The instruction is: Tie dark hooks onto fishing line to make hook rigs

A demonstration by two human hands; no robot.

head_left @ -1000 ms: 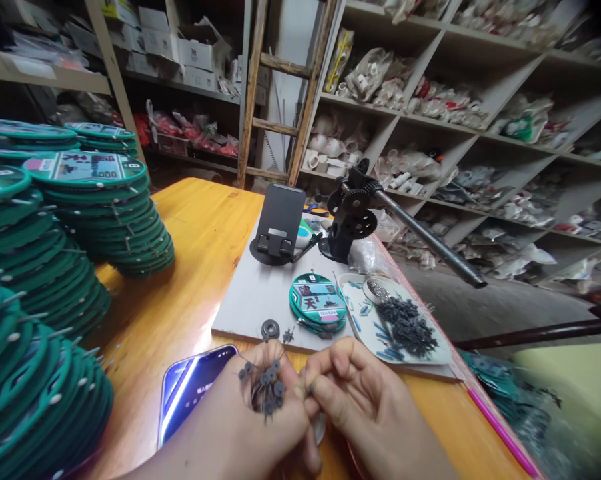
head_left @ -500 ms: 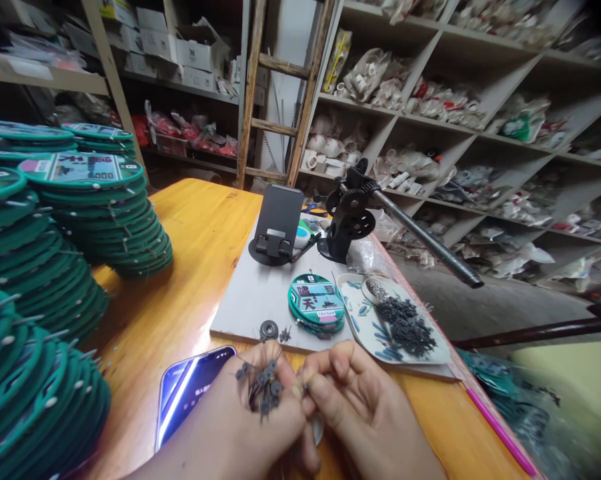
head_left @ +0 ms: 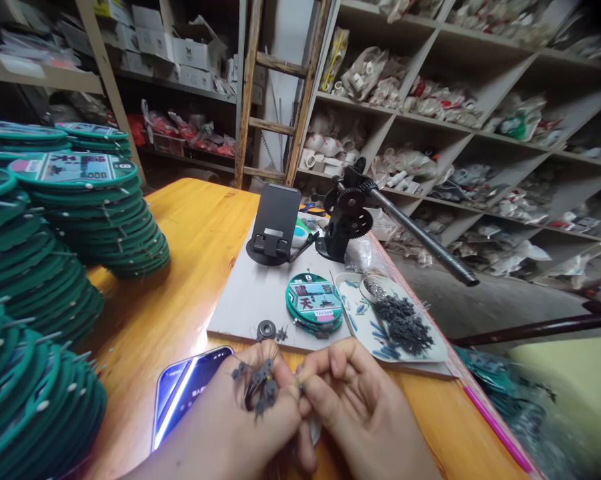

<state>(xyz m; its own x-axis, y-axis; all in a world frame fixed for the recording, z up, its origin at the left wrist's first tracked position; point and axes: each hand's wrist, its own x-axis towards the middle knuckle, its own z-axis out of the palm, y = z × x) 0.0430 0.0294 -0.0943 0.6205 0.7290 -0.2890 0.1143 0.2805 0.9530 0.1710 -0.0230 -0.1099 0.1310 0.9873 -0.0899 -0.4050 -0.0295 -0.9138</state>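
Note:
My left hand (head_left: 260, 413) is closed around a bunch of small dark grey rubber pieces (head_left: 264, 387) with thin wires sticking out. Its thumb and forefinger meet the fingertips of my right hand (head_left: 355, 400). Between those fingertips shows a tiny dark piece (head_left: 301, 387), mostly covered. Under the hands something pale is partly visible but too hidden to name. Just beyond lie a small black ring (head_left: 267, 329) and a little grey star-shaped piece (head_left: 282, 333). Past them, on a light board (head_left: 235, 300), is a short stack of round green line winders (head_left: 313, 301) with printed labels.
Tall stacks of green winders (head_left: 80, 207) crowd the left. A phone (head_left: 180, 393) lies by my left wrist. On the board are a black phone stand (head_left: 279, 220), a geared black device with a rod (head_left: 347, 220), and a white tray (head_left: 430, 350) of grey and blue pieces.
The view has shifted slightly, so everything sits a little further left. My hands keep nearly the same pinch, fingertips together.

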